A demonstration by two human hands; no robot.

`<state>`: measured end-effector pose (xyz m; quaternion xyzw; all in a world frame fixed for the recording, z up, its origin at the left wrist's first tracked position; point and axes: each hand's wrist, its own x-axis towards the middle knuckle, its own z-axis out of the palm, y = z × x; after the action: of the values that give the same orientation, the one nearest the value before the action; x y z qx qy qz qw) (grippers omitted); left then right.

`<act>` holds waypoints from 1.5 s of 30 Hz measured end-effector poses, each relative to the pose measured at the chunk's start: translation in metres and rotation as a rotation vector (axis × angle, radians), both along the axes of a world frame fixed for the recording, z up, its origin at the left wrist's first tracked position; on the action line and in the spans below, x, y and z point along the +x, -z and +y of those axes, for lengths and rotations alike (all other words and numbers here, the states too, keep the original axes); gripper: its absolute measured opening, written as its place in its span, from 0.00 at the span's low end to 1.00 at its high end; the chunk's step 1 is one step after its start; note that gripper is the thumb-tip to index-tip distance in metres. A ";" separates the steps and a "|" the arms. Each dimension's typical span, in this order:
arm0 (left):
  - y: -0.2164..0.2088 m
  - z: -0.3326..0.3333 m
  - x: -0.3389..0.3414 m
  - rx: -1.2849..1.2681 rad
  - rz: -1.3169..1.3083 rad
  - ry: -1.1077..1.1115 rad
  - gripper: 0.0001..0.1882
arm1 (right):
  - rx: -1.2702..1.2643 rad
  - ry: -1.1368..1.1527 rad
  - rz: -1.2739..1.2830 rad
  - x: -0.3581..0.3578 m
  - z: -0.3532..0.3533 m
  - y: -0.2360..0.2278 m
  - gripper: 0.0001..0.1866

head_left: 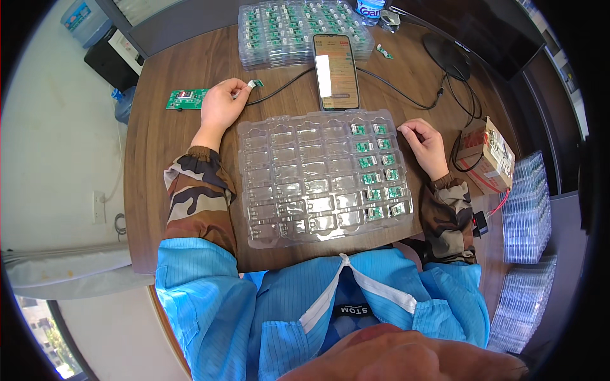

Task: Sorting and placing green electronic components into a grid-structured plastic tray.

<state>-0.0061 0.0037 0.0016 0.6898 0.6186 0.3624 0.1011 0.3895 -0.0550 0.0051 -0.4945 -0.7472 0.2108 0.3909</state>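
Pinched between thumb and fingers of the left hand is a small green-and-white circuit module, beyond the upper left corner of the clear plastic compartment tray. Right hand lies beside the tray's right edge, fingers curled; whether it grips anything cannot be told.

Clock = off ctr of tray, on tabletop before me: small PCBs in its 2 cols nearest 3. Phone at 12, stacked trays behind it, loose PCB at 1. My L fingers w/ held PCB approx 11, bigger board at 10. R fingers at 2, nr tray edge; box at 3.
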 end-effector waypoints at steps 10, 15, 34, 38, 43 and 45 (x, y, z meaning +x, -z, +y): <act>0.002 -0.001 -0.001 -0.008 -0.016 -0.006 0.10 | -0.003 -0.003 0.007 -0.003 -0.001 -0.002 0.06; 0.002 0.000 0.000 0.004 -0.018 -0.003 0.10 | -0.001 -0.007 0.007 -0.001 -0.001 -0.001 0.06; 0.003 0.000 0.001 0.020 -0.014 -0.001 0.11 | -0.005 0.006 -0.007 -0.007 -0.052 -0.031 0.03; 0.001 0.002 0.001 0.040 -0.035 -0.002 0.10 | 0.038 0.044 -0.191 0.007 -0.089 -0.045 0.03; 0.002 -0.004 -0.004 0.029 -0.051 -0.023 0.09 | 0.047 0.555 -0.901 0.064 -0.149 -0.070 0.09; 0.000 0.000 0.004 0.032 -0.059 -0.003 0.09 | -0.067 0.671 -1.140 0.090 -0.179 -0.063 0.18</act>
<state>-0.0022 0.0041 0.0015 0.6794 0.6105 0.3926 0.1077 0.4800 -0.2345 0.0685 -0.7464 -0.6355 -0.1941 -0.0369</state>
